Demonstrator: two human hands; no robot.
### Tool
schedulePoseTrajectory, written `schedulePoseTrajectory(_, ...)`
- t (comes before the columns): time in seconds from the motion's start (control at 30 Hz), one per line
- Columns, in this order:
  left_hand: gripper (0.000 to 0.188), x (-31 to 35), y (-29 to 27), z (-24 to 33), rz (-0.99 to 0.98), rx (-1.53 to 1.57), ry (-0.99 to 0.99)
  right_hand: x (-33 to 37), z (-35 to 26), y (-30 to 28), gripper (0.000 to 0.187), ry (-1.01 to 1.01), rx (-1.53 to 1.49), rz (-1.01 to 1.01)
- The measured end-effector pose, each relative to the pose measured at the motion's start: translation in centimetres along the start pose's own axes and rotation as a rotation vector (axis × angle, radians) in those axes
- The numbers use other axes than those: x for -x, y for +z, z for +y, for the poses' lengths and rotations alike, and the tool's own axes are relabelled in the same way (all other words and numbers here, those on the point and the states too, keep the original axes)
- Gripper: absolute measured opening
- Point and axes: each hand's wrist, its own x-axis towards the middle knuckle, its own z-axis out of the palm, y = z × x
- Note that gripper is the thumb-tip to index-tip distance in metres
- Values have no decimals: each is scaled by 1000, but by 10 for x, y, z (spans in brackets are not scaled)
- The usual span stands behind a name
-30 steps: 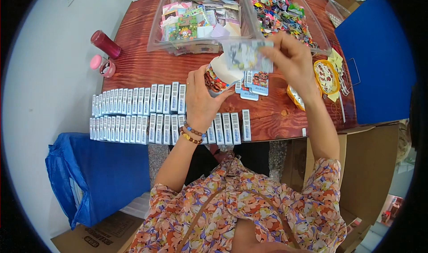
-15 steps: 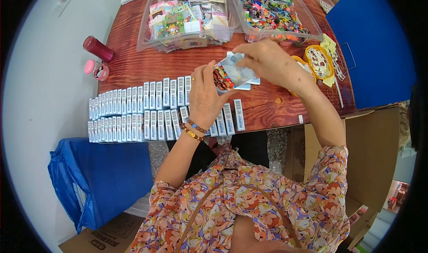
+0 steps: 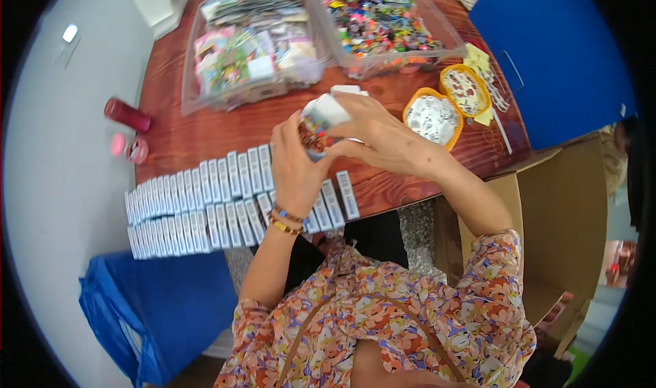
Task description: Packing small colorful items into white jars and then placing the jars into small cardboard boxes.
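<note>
My left hand (image 3: 298, 169) is closed around a small printed box (image 3: 314, 138), tilted above the table. On its side are red, brown and blue pictures. Fingers of my right hand (image 3: 376, 129) are closed on the white upper part (image 3: 329, 110) of the box; motion blur hides whether they pinch a flap or a packet there. Behind my right fingers, part of a white flat piece (image 3: 350, 89) shows on the table. Two rows of slim white-and-blue boxes (image 3: 205, 186) stand on edge beside and below my left hand.
Two clear tubs, one of flat packets (image 3: 273, 92) and one of colourful trinkets (image 3: 389, 63), stand at the back. Right are yellow baskets (image 3: 408, 108) with small pieces. A red bottle (image 3: 128, 114) and pink-lidded jar (image 3: 135, 150) stand left; a cardboard box (image 3: 560, 224) is lower right.
My right hand has come down and left, from holding a silvery packet over the box to gripping its white upper part. The view has shifted, and a second yellow basket is now uncovered.
</note>
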Motion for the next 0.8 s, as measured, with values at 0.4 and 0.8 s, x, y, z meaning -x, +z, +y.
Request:
schedulePoseTrajectory(0.4,83,-1,-12,-4,-81,45,-39,-59,300,-31,23,663,248,-15)
schedulePoseTrajectory(0.8,85,-16,-16,3,-222,92,-104,-102,311,-7,31,712,409,-267)
